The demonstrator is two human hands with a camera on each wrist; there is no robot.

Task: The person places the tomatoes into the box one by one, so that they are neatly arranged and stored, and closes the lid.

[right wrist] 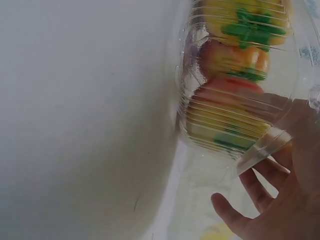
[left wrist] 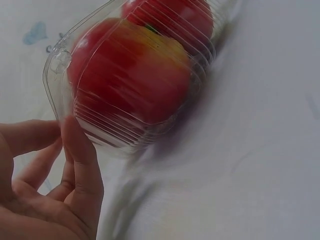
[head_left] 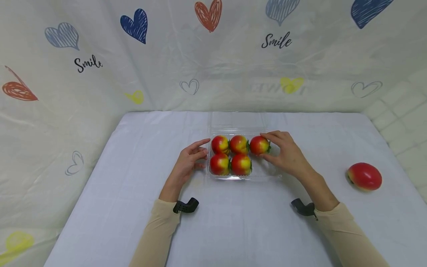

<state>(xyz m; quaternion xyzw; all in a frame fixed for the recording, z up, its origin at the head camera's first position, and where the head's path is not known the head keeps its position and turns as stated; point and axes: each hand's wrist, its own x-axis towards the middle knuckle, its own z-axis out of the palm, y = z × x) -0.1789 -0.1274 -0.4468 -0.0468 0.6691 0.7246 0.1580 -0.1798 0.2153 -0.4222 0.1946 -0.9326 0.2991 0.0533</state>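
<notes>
1. Head view: The right hand point(head_left: 287, 155) pinches the held fruit point(head_left: 259, 145) between thumb and fingers, at the right end of the back row in the clear box point(head_left: 267, 170). The leafy end of that fruit points right. Four other fruits point(head_left: 219, 164) sit to its left, two in each row; the space in front of it, within the box, is bare. The left hand point(head_left: 188, 161) is at the box's left end. The loose fruit point(head_left: 365, 176) lies on the table point(head_left: 240, 226), well apart from the box, to the right of the right hand and somewhat nearer the person. Its long axis runs roughly left to right, leafy end toward the box. The right hand is much the nearer.
2. Left wrist view: The left hand's digits meet at the box's edge, pinching it; two fruits show through the wall.
3. Right wrist view: The right hand reaches over the box's end to the held fruit, with its other fingers spread outside the wall. The loose fruit is out of sight here.
</notes>
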